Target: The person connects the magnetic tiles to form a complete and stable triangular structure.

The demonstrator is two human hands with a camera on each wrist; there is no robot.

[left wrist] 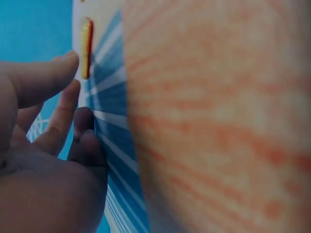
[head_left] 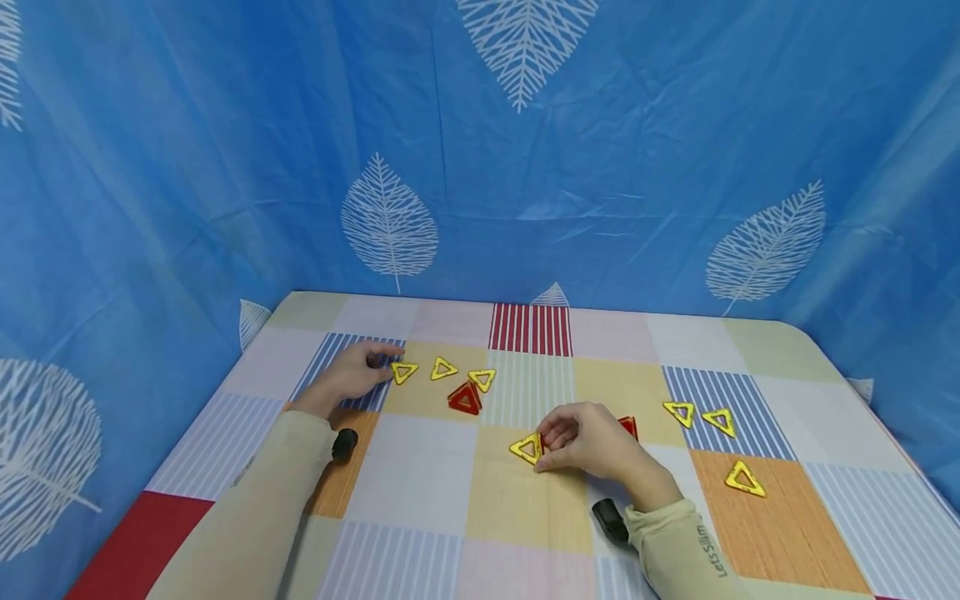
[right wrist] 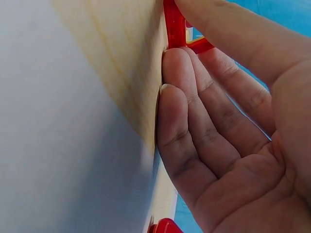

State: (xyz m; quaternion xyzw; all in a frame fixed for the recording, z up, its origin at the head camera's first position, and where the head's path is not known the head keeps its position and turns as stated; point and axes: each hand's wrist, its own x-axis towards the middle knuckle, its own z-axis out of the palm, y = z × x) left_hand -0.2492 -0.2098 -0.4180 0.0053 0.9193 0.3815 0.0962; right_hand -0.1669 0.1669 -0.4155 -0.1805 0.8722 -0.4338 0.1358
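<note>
We note the right hand with its grip pinching a red piece, upper end cut off in the right wrist view; a yellow triangle sits against it, joined or merely touching we cannot tell; another red piece is mostly hidden beyond that hand. The left hand has its grip wide beside a second triangle, contact unclear; we count seven yellow triangles over the tabletop, plus a red cluster, its pieces uncountable.
</note>
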